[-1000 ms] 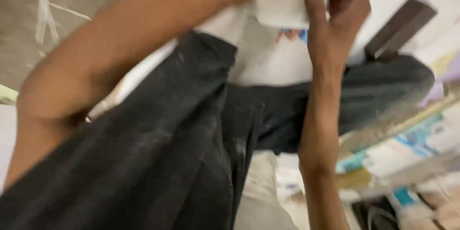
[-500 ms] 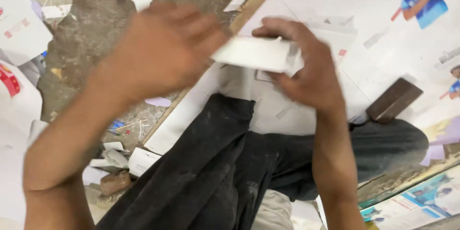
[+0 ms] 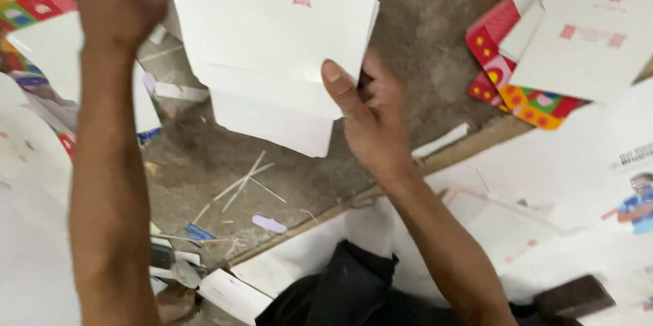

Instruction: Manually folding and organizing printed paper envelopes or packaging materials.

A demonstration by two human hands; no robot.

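Dusty floor (image 3: pixel 422 20) strewn with paper scraps (image 3: pixel 269 222) lies below white card sheets (image 3: pixel 272 47) pinched in the right hand (image 3: pixel 371 118) grip, left hand (image 3: pixel 115 0) grip unclear, colourful cartons (image 3: pixel 517 88) nearby.

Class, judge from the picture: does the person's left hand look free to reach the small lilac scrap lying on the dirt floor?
Probably yes. The left hand is raised at the white card stack, which the right hand grips; nothing covers the lilac scrap.

We lose the fingertips of the left hand (image 3: pixel 119 0) past the top edge. The right hand (image 3: pixel 371 118) hides its fingers behind the white card stack (image 3: pixel 272 47), only 1 thumb showing. The dark block (image 3: pixel 570 297) is blurred beyond telling what it is.
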